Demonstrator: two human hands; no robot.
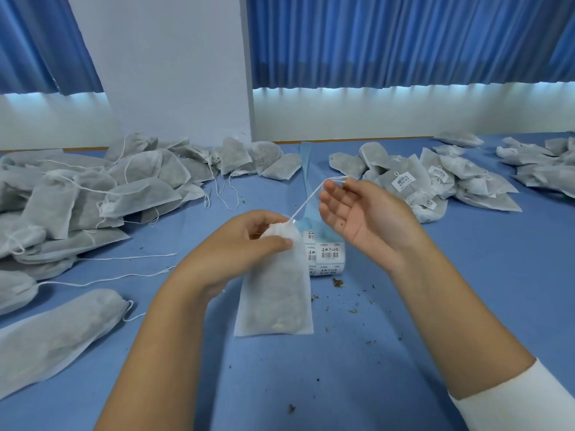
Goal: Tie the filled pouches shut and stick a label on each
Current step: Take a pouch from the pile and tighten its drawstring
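- One filled non-woven pouch [275, 293] is gripped at its gathered neck by the left hand [249, 241], with fingers and thumb curled round the bunched fabric. The body of the pouch hangs down over the blue tabletop [404, 321], straight in front of the person.
- Its white drawstring [308, 200] is drawn taut up and to the right. It is pinched at the thumb and forefinger of the right hand [364, 213], whose other fingers are spread and whose palm is turned up.
- Just behind the pouch, a roll of printed barcode labels [331, 253] is seen lying on the table. Its pale blue backing strip [306, 169] trails away toward the wall.
- Unlabelled pouches [93, 194] with loose strings are heaped at left, and labelled pouches [420, 181] are piled at right.
- Crumbs of dried herb [337, 283] are scattered on the tabletop near the roll.
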